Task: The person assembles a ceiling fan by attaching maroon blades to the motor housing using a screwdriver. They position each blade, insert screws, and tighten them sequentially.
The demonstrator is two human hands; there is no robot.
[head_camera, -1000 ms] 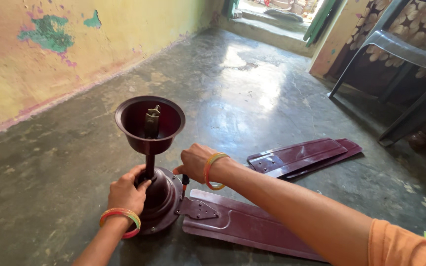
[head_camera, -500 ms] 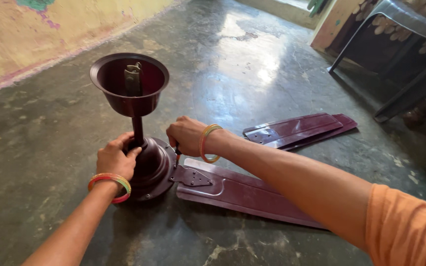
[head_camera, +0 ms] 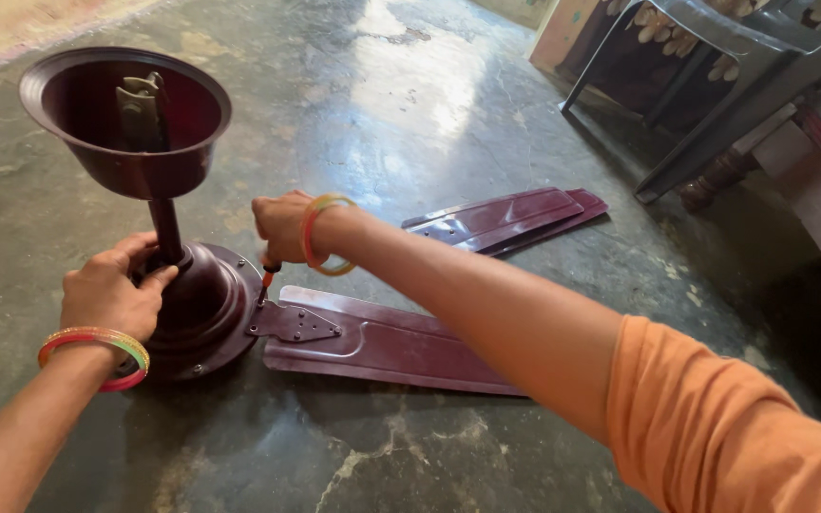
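Observation:
A maroon ceiling fan motor [head_camera: 203,309] stands on the floor with its rod and cup-shaped canopy [head_camera: 125,119] pointing up. My left hand [head_camera: 111,290] grips the motor housing at the base of the rod. My right hand [head_camera: 282,226] is closed on a screwdriver [head_camera: 266,277] with an orange and black handle, its tip down at the bracket [head_camera: 298,324] that joins a maroon blade [head_camera: 401,347] to the motor. Both wrists wear coloured bangles.
Two more maroon fan blades [head_camera: 505,218] lie stacked on the grey concrete floor beyond my right arm. A grey plastic chair [head_camera: 715,66] and a wooden furniture leg [head_camera: 715,176] stand at the upper right.
The view has shifted closer and lower. My right hand stays over the blade bracket with the screwdriver now showing below it. My left hand keeps its hold on the motor.

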